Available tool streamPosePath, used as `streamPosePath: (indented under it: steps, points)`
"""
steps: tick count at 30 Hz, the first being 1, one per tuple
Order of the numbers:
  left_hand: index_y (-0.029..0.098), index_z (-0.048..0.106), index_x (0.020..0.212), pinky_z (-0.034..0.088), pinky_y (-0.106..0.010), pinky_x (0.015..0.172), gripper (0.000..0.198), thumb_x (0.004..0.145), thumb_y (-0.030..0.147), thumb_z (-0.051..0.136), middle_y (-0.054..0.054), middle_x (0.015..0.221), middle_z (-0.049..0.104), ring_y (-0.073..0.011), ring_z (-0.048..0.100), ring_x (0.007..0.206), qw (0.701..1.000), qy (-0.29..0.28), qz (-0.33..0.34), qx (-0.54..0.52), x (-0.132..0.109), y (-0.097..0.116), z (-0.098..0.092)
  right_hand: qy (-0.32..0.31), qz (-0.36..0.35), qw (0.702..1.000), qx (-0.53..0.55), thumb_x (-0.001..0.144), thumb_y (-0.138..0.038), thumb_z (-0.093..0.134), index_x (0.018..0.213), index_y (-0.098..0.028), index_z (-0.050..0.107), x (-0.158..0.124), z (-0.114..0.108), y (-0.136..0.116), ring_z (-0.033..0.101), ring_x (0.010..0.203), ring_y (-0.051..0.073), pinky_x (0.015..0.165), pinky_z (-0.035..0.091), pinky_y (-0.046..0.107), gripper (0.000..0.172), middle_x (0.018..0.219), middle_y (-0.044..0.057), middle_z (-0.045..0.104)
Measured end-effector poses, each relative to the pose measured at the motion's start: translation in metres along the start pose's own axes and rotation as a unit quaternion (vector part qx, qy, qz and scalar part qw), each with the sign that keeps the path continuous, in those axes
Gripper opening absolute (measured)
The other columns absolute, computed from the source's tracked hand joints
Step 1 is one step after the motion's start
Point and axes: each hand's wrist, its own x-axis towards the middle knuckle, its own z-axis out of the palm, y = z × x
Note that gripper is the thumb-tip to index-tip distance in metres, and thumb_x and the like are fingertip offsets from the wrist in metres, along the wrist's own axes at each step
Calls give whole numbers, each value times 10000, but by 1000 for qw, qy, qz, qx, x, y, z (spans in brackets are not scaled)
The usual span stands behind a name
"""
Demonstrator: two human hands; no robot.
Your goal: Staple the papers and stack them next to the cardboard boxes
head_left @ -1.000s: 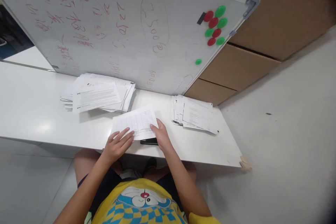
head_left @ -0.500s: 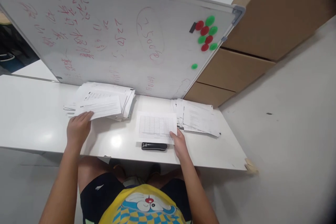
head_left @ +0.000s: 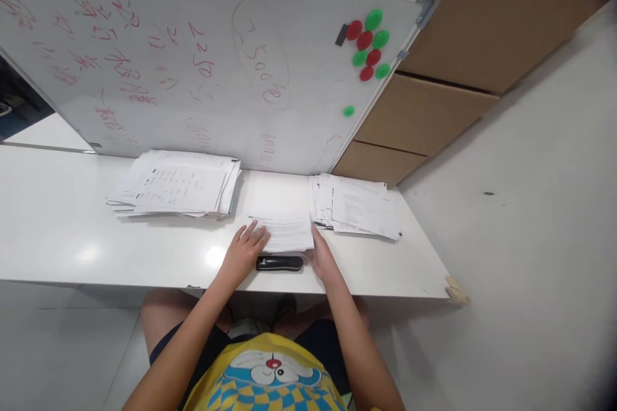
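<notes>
Between my two hands are printed sheets of paper [head_left: 286, 234], low over the desk in front of me. My left hand [head_left: 245, 249] is at their left edge, fingers laid over the top sheet. At the right edge my right hand [head_left: 324, 255] grips the sheets, with part of its fingers hidden by the paper. Just below the paper's near edge lies a black stapler [head_left: 279, 263]. A thick pile of printed papers [head_left: 178, 183] sits to the left, and a looser pile [head_left: 364, 205] to the right.
A whiteboard [head_left: 216, 77] with red writing and round magnets stands along the back of the white desk [head_left: 72, 237]. Cardboard boxes [head_left: 414, 109] are stacked behind it on the right. The desk's right corner has a tan wrapping [head_left: 457, 291].
My left hand has moved right from the left pile, bringing a sheet onto the one in my right hand. The camera view has shifted slightly.
</notes>
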Motion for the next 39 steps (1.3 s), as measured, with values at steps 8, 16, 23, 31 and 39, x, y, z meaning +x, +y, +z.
streamPosePath:
  steps: [8,16,23,31,39]
  points:
    - [313,336,1443,217,-574,1127,655,826,151,483,-59,1539,291,-314,140,1449,991,-66,-13,-120,6,-35,-11,52,-78,989,-111,669,-371,723,956,-180,701,28,-4,-8,648,996,297,940,450,475,345,999,73,741]
    - [222,288,1386,408,-414,1022,633,821,317,556,-154,1368,453,-246,478,1248,899,128,-160,-388,36,-36,-9,69,-205,971,-101,746,-393,683,1051,-176,655,15,-13,-12,630,986,267,907,454,427,375,1027,81,719]
    - [208,548,928,469,-366,882,137,793,232,544,-45,898,619,-193,600,916,888,125,-175,-407,32,-26,-8,119,-224,962,-101,788,-417,635,938,-192,637,-5,-15,13,619,929,235,889,450,388,271,941,63,695]
    - [184,565,1059,489,-397,878,331,806,398,557,-105,1069,658,-247,618,1015,872,123,-225,-417,21,-18,16,162,-193,959,-132,795,-414,605,1050,-175,631,-8,-19,16,607,1009,263,909,440,401,351,1025,94,699]
    - [193,600,1073,504,-384,848,323,825,395,554,-85,1042,677,-242,626,993,867,122,-247,-416,19,-10,18,156,-213,951,-162,828,-388,570,989,-170,623,-13,-33,15,610,930,239,857,450,360,276,964,77,690]
